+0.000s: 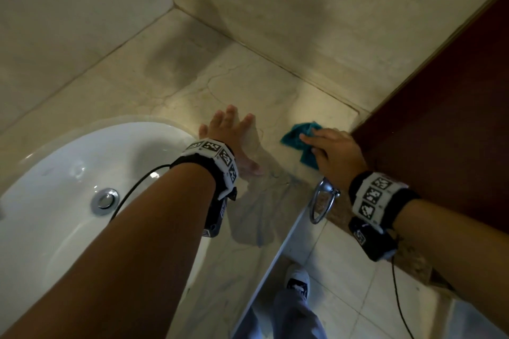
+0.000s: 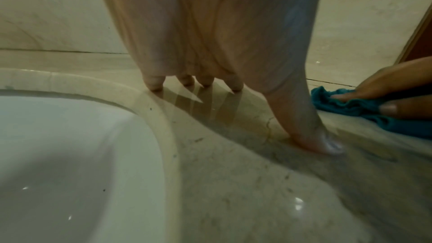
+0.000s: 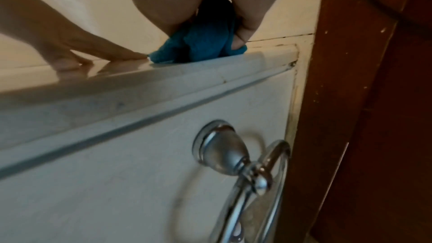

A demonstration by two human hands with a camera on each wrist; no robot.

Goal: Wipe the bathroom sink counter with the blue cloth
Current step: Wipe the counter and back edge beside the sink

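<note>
Here, a white sink (image 1: 68, 173) sits at nine o'clock in the head view, set into a beige counter (image 1: 192, 69). Just right of its rim, the left hand (image 1: 231, 135) lies flat on the counter, fingers straight and spread, holding nothing. At three o'clock from it, near the front edge, the right hand (image 1: 330, 151) presses a crumpled blue cloth (image 1: 296, 139) down, fingers curled over it. Below hangs a chrome ring (image 1: 322, 201); a brown door (image 1: 440, 118) stands at far right.

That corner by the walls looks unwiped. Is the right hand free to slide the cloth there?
Probably yes: the counter between the cloth under the right hand and the corner is bare.
</note>
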